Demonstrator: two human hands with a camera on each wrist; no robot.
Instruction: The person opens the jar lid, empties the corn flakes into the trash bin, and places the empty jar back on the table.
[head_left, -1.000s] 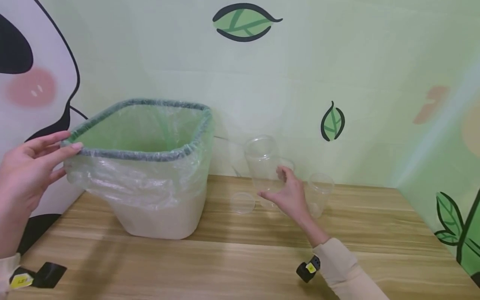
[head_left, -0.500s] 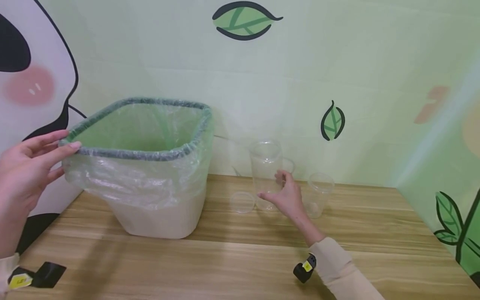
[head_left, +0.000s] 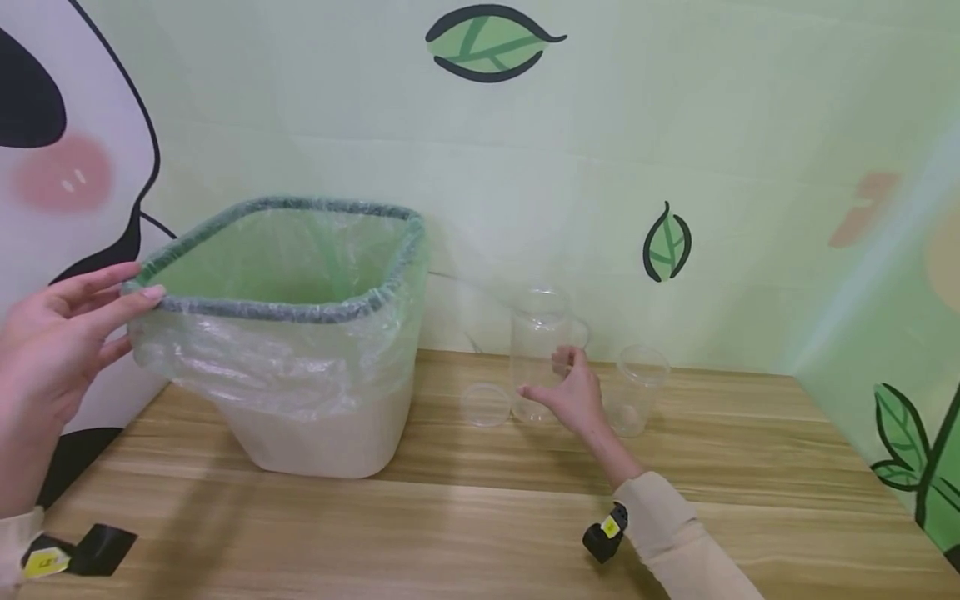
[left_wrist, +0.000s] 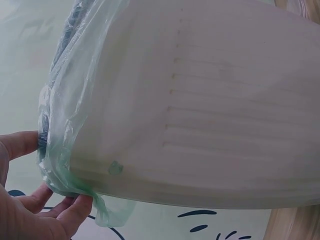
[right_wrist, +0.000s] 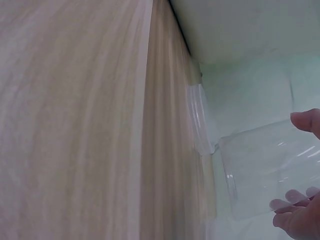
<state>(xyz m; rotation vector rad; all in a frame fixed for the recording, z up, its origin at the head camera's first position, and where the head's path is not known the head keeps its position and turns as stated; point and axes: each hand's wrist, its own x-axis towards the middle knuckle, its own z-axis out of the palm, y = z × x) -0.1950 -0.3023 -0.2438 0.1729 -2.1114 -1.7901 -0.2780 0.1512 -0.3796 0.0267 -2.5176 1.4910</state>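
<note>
At the left stands a pale bin (head_left: 322,446) lined with a thin green translucent bag (head_left: 300,367), its edge folded over the dark rim (head_left: 262,310). My left hand (head_left: 67,342) pinches the bin's near-left corner, thumb on top and fingers outside; the left wrist view shows the fingers (left_wrist: 75,212) at the bag's hanging edge. Toward the wall, my right hand (head_left: 573,392) holds a tall, clear plastic cup (head_left: 536,350), thumb on its left and fingers on its right. A rounded transparent edge shows at the cup's right side.
Left of the tall cup, a low round clear container (head_left: 485,406) sits on the wooden table (head_left: 450,542). A smaller clear cup (head_left: 641,387) stands to the right of my right hand. The wall (head_left: 750,208) with printed leaves rises close behind them.
The tall cup has gone from tilted to nearly upright and moved slightly right and lower, with my right hand shifting a little. My left hand stays at the bin's corner.
</note>
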